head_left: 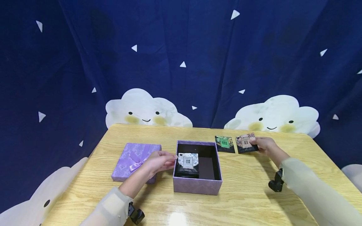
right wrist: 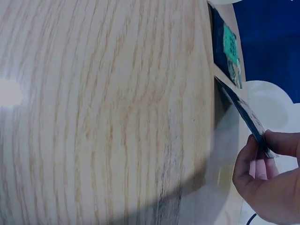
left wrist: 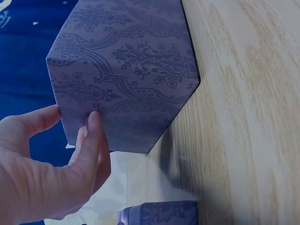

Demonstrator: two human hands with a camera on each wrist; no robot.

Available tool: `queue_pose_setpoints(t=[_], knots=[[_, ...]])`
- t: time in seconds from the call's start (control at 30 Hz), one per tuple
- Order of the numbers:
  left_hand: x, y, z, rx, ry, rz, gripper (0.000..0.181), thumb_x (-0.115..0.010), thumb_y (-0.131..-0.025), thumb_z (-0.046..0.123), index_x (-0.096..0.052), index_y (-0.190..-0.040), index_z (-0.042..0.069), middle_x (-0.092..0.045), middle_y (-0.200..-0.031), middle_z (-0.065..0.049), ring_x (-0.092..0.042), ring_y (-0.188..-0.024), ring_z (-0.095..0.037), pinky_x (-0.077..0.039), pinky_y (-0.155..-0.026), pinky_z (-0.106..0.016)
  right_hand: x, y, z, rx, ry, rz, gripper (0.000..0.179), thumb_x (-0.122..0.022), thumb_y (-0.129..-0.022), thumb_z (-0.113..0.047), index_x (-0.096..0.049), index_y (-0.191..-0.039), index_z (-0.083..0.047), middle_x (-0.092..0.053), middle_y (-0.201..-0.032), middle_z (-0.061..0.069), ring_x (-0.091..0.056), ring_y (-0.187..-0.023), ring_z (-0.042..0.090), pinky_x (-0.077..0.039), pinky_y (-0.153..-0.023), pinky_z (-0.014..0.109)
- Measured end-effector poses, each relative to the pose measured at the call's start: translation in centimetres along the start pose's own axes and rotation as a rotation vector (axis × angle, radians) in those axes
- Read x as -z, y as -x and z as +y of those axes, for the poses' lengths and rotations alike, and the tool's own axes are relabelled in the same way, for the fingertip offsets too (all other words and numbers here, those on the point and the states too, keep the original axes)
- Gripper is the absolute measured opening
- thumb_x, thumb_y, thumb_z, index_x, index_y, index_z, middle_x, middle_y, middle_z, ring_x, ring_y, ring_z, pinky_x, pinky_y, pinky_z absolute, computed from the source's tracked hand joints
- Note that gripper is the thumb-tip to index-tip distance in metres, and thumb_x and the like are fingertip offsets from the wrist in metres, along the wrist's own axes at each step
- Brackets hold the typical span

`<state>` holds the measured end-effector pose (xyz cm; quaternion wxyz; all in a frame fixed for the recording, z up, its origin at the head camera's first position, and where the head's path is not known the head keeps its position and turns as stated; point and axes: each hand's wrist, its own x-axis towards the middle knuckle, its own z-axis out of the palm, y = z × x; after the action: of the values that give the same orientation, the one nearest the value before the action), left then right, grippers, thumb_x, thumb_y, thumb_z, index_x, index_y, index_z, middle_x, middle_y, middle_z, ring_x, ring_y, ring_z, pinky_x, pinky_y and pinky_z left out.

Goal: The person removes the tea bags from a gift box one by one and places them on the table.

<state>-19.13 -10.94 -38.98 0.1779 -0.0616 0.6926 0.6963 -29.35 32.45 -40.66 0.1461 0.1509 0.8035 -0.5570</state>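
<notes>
An open purple patterned gift box (head_left: 197, 186) holds a stack of black sachets (head_left: 188, 164), the top one with a white label. My left hand (head_left: 159, 161) grips the box's left wall near the rim. In the left wrist view, one digit of that hand (left wrist: 61, 173) is at the rim edge and other fingertips lie against the outer wall. My right hand (head_left: 266, 145) pinches the right edge of a black sachet with a pinkish-brown label (head_left: 245, 143). In the right wrist view this sachet (right wrist: 248, 117) is tilted, its far edge near the tabletop. A green-labelled sachet (head_left: 224, 143) lies beside it.
The purple lid (head_left: 133, 157) with a ribbon bow sits left of the box, partly behind my left forearm. Everything rests on a light wooden table (head_left: 240, 188). A blue curtain (head_left: 169, 62) with clouds and triangles hangs behind it.
</notes>
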Motion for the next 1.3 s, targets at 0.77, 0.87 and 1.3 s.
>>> queue_pose_setpoints(t=[0.77,0.87,1.3], knots=[[-0.1,-0.3,-0.1,0.008,0.005,0.016,0.021,-0.064,-0.087,0.003,-0.057,-0.102,-0.010,-0.068,-0.092,-0.013,-0.065,-0.071,-0.009,-0.063,-0.080,-0.026,-1.0,-0.4,1.0,0.068,0.412,0.272,0.043,-0.067,-0.086,-0.020,-0.058,-0.117,0.009,-0.058,-0.110,0.025,-0.054,-0.078,0.022,-0.047,-0.059,0.025],[-0.1,-0.2,0.0,0.009,0.006,0.016,0.021,-0.064,-0.087,0.003,-0.057,-0.102,-0.010,-0.067,-0.091,-0.012,-0.065,-0.071,-0.009,-0.063,-0.079,-0.025,-1.1,-0.4,0.9,0.081,0.445,0.286,0.043,-0.068,-0.084,-0.019,-0.060,-0.115,0.010,-0.060,-0.107,0.026,-0.054,-0.080,0.024,-0.045,-0.056,0.024],[0.0,0.0,0.0,0.015,-0.003,0.003,0.018,-0.065,-0.087,0.004,-0.058,-0.100,-0.007,-0.070,-0.090,-0.011,-0.067,-0.076,-0.011,-0.063,-0.080,-0.024,-1.5,-0.6,1.2,0.097,0.542,0.344,0.038,-0.068,-0.084,-0.020,-0.065,-0.109,0.007,-0.061,-0.115,0.028,-0.050,-0.101,0.040,-0.047,-0.063,0.031]])
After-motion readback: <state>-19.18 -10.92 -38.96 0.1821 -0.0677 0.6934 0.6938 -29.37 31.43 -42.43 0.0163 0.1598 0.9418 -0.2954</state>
